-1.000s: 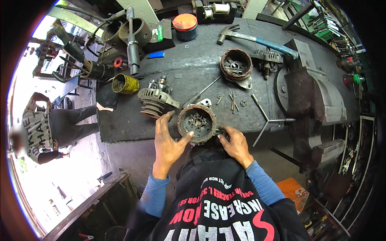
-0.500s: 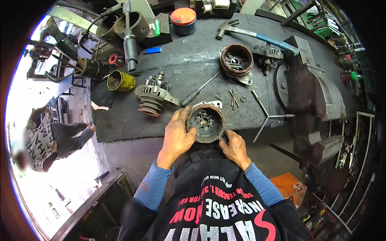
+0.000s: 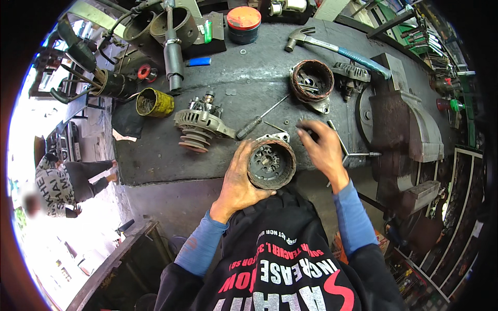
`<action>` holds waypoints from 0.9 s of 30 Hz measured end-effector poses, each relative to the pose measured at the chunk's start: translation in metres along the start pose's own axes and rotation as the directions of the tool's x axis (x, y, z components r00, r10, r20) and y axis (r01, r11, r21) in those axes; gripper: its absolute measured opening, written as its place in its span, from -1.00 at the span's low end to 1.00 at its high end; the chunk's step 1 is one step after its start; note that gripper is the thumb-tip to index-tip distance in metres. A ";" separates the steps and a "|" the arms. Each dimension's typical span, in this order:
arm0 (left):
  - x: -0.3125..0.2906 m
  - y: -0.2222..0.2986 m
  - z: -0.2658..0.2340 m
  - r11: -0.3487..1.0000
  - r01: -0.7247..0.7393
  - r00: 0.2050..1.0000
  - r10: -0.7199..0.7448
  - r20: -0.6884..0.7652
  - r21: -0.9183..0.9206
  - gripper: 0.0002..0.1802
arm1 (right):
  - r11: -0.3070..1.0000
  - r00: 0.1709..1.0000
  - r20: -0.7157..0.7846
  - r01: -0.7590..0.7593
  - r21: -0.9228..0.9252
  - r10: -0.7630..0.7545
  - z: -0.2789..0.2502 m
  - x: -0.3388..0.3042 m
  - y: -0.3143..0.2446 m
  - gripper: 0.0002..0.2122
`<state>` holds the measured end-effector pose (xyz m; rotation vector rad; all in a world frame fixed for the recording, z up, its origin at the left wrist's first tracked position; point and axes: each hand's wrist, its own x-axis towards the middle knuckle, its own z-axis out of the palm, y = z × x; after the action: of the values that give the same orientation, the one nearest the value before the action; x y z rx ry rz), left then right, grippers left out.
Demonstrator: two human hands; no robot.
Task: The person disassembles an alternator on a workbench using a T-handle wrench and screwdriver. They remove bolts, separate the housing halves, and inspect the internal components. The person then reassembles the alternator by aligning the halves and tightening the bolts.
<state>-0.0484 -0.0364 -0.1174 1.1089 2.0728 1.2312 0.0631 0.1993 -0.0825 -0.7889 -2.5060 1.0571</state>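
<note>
My left hand (image 3: 237, 180) grips the left side of a round alternator housing (image 3: 271, 164) with copper windings, held at the near edge of the grey workbench (image 3: 244, 78). My right hand (image 3: 324, 150) has come off the housing. It reaches over some small bolts lying on the bench just right of the housing, with its fingertips curled down onto them. Whether it holds one is hidden by the fingers. A screwdriver (image 3: 257, 122) lies just behind the housing.
An alternator half with a pulley (image 3: 199, 124) lies to the left and a second wound stator (image 3: 311, 80) sits further back. A hammer (image 3: 332, 46), a yellow tin (image 3: 154, 102), an orange-lidded jar (image 3: 244, 23) and a big vise (image 3: 399, 129) are on the bench. A person (image 3: 62, 181) crouches far left.
My right hand has let go of the housing and moved up and right to the small bolts. My left hand still holds the housing in about the same place.
</note>
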 end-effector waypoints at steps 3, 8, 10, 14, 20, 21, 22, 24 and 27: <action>-0.008 0.000 0.002 0.999 -0.030 0.998 0.031 -0.050 0.032 0.46 | 0.986 0.962 0.217 0.169 -0.009 -0.163 0.024 0.050 -0.012 -0.77; -0.032 0.008 0.002 0.991 0.062 0.988 -0.044 -0.150 0.119 0.46 | 0.837 0.713 0.655 0.500 -0.222 -0.252 0.079 0.090 -0.023 -0.66; -0.035 0.015 -0.003 0.973 0.072 0.988 -0.040 -0.149 0.219 0.44 | 0.749 0.659 0.709 0.596 -0.289 -0.251 0.095 0.094 -0.028 -0.71; -0.028 0.027 -0.009 0.946 0.051 0.993 -0.013 -0.120 0.321 0.40 | 0.654 0.633 0.689 0.693 -0.303 -0.352 0.098 0.092 -0.031 -0.74; -0.020 0.037 -0.011 0.935 0.050 0.997 -0.028 -0.067 0.351 0.39 | 0.745 0.812 0.247 0.584 -0.323 -0.529 -0.004 0.065 -0.071 -0.63; -0.020 0.038 -0.011 0.936 0.044 0.997 -0.021 -0.068 0.349 0.39 | 0.803 0.839 0.057 0.535 -0.262 -0.540 -0.025 0.050 -0.070 -0.55; -0.020 0.038 -0.011 0.936 0.046 0.997 -0.020 -0.079 0.350 0.39 | 0.890 0.888 -0.074 0.449 -0.078 -0.454 -0.044 0.033 -0.072 -0.50; -0.014 0.043 -0.013 0.943 0.049 0.998 -0.033 -0.054 0.329 0.34 | 0.918 0.898 -0.270 0.384 0.096 -0.348 -0.080 -0.009 -0.073 -0.62; -0.007 0.051 -0.013 0.930 0.047 0.999 -0.047 -0.009 0.365 0.33 | 0.904 0.964 -0.263 0.133 0.405 -0.024 -0.111 -0.070 -0.079 -0.73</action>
<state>-0.0340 -0.0356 -0.0663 1.2063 2.3778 0.8388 0.1427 0.1739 0.0461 -0.6385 -1.9790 1.3139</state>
